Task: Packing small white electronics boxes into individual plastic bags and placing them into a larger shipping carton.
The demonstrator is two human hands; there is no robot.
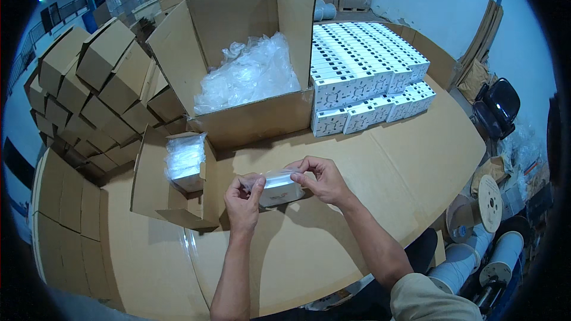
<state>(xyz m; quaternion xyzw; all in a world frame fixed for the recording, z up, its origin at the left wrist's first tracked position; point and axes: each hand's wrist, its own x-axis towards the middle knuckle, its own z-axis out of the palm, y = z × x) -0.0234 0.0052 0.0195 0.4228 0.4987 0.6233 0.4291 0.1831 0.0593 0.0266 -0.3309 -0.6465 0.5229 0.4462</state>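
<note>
Between my two hands is a small white box (281, 192) in a clear plastic bag, held just above the cardboard-covered table. My left hand (244, 197) pinches the bag at the box's left end. At the other end, my right hand (321, 179) grips the bag's upper right edge with thumb and fingers. Just left of my hands stands an open brown carton (205, 202), partly filled with bagged white boxes (185, 157) in a row. Behind it, a large open carton (256, 122) holds a heap of clear plastic bags (253, 71).
Stacked white printed boxes (369, 77) fill the table's far right. Many brown cartons (113, 83) are piled at the left, with more closed cartons (65, 226) nearer me. Cable spools (489, 202) and a black chair (498, 107) stand beyond the table's right edge.
</note>
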